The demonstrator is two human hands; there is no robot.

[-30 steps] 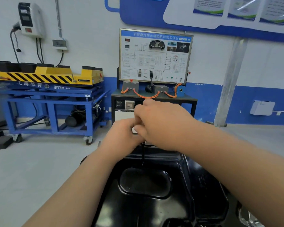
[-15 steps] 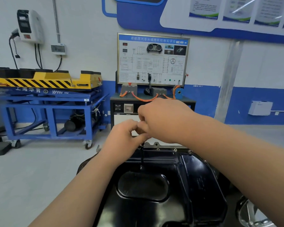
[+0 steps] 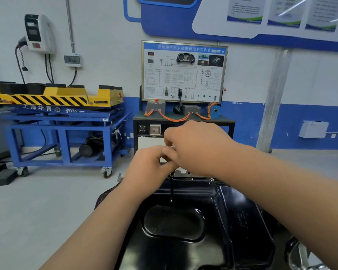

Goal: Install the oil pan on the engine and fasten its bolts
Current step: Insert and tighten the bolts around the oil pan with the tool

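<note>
The black oil pan (image 3: 185, 236) lies below me, its hollow side up. Small bolt holes show along its far flange (image 3: 211, 179). My left hand (image 3: 147, 165) and my right hand (image 3: 200, 147) meet just above the middle of that flange, fingers curled and fingertips touching. A small dark bolt (image 3: 172, 174) shows just beneath the fingertips at the flange. Both hands seem to pinch it, but the grip itself is hidden by the fingers.
Straight ahead stands a training bench (image 3: 183, 121) with a wiring panel and orange cables. A blue wheeled cart (image 3: 62, 133) carrying a yellow lift is at the left. A metal part (image 3: 300, 256) shows at the lower right. Grey floor lies on the left.
Both hands have stayed together over the pan's far flange, with the fingers shifting slightly. The view has drifted a little.
</note>
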